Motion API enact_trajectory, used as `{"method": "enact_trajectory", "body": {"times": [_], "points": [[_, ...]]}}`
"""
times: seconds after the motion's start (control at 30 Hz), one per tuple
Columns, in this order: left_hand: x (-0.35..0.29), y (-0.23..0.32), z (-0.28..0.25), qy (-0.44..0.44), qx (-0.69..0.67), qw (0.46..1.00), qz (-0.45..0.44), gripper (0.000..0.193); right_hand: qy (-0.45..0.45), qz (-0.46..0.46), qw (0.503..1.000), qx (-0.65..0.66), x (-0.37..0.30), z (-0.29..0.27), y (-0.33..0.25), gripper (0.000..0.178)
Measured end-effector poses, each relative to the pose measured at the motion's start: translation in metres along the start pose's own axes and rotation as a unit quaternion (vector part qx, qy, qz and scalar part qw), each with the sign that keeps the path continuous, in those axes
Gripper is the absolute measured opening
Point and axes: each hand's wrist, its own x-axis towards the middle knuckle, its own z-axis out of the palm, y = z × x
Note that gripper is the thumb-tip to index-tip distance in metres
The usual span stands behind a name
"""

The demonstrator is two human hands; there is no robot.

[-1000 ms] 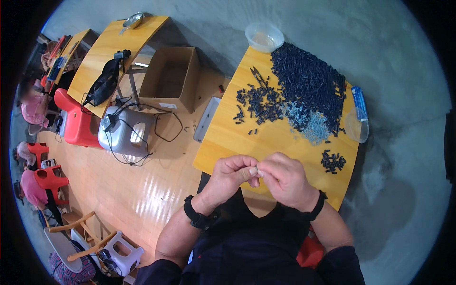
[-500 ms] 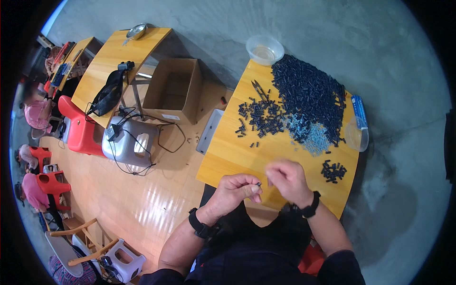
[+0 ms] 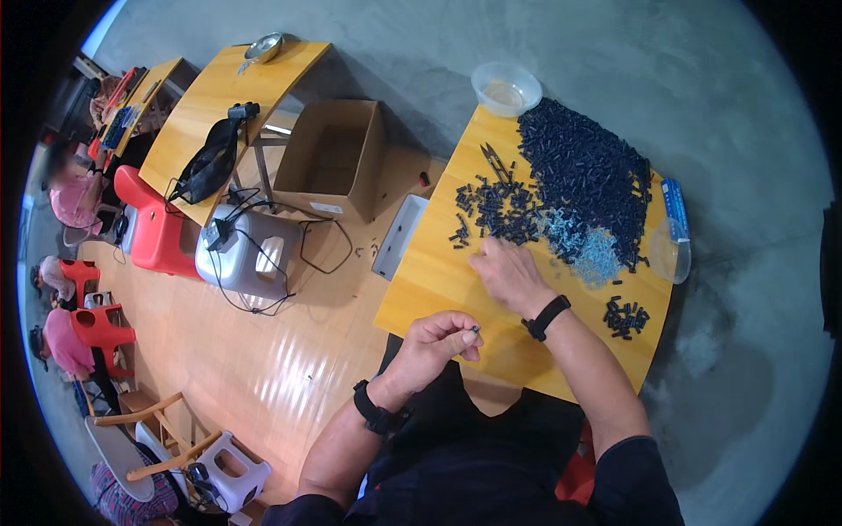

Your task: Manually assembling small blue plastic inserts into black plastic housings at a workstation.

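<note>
In front of me, near the table's edge, my left hand [image 3: 438, 344] is pinched on a small black tube-like piece [image 3: 475, 330], whose tip sticks out at the thumb. My right hand [image 3: 510, 273] is over the table at the near side of a loose scatter of short black pieces [image 3: 510, 210]. Its fingers curl down and are pressed together; whatever they hold is hidden beneath them. Behind lies a big heap of the same black pieces [image 3: 588, 153], with a pile of thin light-blue bits [image 3: 593, 256] at its front. A smaller black group [image 3: 625, 317] sits at the right.
Dark snips [image 3: 496, 163] lie beside the scatter. A clear round bowl [image 3: 506, 89] stands at the table's far corner; a clear container [image 3: 668, 252] and a blue box [image 3: 674, 210] line the right edge. Left are a cardboard box [image 3: 331, 158], grey stool [image 3: 248, 254] and cables.
My right hand has moved forward from beside the left hand to the scattered black pieces. The left hand keeps its pinch in nearly the same place. The whole view has shifted slightly.
</note>
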Motion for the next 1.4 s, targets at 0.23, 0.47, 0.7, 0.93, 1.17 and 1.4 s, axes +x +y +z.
{"method": "enact_trajectory", "body": {"times": [0.23, 0.47, 0.7, 0.93, 1.17, 1.4], "points": [[0.000, 0.012, 0.003, 0.003, -0.030, 0.999, 0.039, 0.010, 0.142, 0.065, 0.981, 0.111, -0.004, -0.011, -0.011, 0.003], [-0.003, 0.028, 0.024, -0.021, -0.003, 0.996, 0.081, 0.010, 0.137, 0.291, 0.766, 0.556, -0.043, -0.059, -0.036, 0.009], [-0.010, 0.030, 0.043, -0.038, 0.016, 0.995, 0.093, 0.010, 0.193, 0.275, 0.711, 0.618, -0.082, -0.092, -0.055, 0.011], [-0.015, 0.030, 0.057, -0.055, 0.022, 0.994, 0.095, 0.011, 0.157, 0.220, 0.716, 0.644, -0.101, -0.127, -0.085, 0.011], [-0.019, 0.029, 0.065, -0.078, 0.032, 0.990, 0.116, 0.011, 0.195, 0.143, 0.750, 0.616, -0.107, -0.120, -0.093, 0.012], [-0.021, 0.030, 0.065, -0.085, 0.026, 0.988, 0.122, 0.013, 0.196, 0.121, 0.770, 0.595, -0.106, -0.118, -0.096, 0.013]]}}
